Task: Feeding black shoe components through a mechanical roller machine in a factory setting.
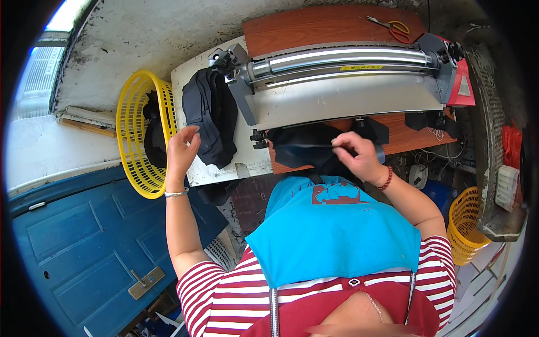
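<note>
Beside a stack of black cut pieces point(210, 118), which lies on the white tabletop left of the machine, is my left hand point(182, 151). Its fingers are half curled and slightly apart, and I see nothing between them. My right hand point(357, 157) is closed in a pinch on the edge of a black sheet piece point(303, 154), just below the front of the roller machine point(348, 101). More dark pieces lie under and around that sheet, partly hidden by the machine's metal plate and by my hand.
A yellow basket point(124, 135) with black pieces stands at the left. Red-handled scissors point(396, 28) lie on the brown board point(314, 25) behind the machine. A blue door point(84, 241) fills the lower left. Another yellow basket point(466, 224) and a concrete ledge point(497, 227) are at the right.
</note>
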A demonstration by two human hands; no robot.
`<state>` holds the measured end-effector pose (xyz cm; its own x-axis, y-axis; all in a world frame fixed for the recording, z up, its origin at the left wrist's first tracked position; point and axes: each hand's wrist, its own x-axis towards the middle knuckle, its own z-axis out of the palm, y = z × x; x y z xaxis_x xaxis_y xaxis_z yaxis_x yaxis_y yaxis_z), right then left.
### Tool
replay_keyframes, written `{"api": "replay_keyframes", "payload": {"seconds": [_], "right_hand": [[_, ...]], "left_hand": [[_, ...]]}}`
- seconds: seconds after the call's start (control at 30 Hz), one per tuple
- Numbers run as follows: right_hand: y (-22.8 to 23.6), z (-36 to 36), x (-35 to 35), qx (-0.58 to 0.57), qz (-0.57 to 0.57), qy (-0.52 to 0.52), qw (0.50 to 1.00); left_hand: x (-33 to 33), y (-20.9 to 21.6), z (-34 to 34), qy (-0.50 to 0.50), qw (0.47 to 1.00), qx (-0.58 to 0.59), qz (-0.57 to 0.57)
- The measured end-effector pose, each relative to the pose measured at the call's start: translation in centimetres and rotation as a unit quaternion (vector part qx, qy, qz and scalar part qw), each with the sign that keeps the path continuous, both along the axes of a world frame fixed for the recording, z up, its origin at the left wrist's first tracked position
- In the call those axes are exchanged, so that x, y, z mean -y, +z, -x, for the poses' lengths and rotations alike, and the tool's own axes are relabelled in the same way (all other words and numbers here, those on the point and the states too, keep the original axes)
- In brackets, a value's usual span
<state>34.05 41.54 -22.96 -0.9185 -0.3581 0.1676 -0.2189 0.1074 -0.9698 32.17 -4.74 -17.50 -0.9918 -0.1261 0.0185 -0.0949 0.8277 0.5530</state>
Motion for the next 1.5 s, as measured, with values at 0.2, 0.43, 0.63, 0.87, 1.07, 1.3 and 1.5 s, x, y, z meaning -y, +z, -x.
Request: {"api": "replay_keyframes", "payload": {"seconds": [0.2,0.43,0.63,0.87,1.07,1.3,1.5], "right_hand": [[2.2,2.9,-3.2,0.152,0.071,-0.087,0.982],[1.8,6.0,-3.7,0.178,0.007,-0.107,0.978],[1.1,11.1,-3.2,0.073,-0.099,-0.124,0.985],[2.2,6.1,-3.2,-0.243,-0.276,-0.164,0.915],[-7.2,-0.6,2.8,-0.179,-0.259,0.008,0.949],[-12.1,0.7,5.6,-0.150,-0.413,-0.016,0.898],[-10.1,0.9,4.0,-0.149,-0.240,0.067,0.957]], "left_hand": [[-15.4,4.8,5.1,-0.190,0.947,-0.219,-0.137],[-26.3,1.1,18.3,-0.273,0.957,0.014,0.098],[-28.1,-1.0,24.0,-0.253,0.944,0.199,0.068],[-27.1,-1.8,28.2,-0.171,0.972,0.112,-0.119],[-26.7,6.2,29.9,-0.120,0.980,0.041,-0.152],[-22.4,13.6,30.1,-0.093,0.973,0.008,-0.213],[-22.1,16.8,27.1,-0.136,0.942,-0.093,-0.294]]}}
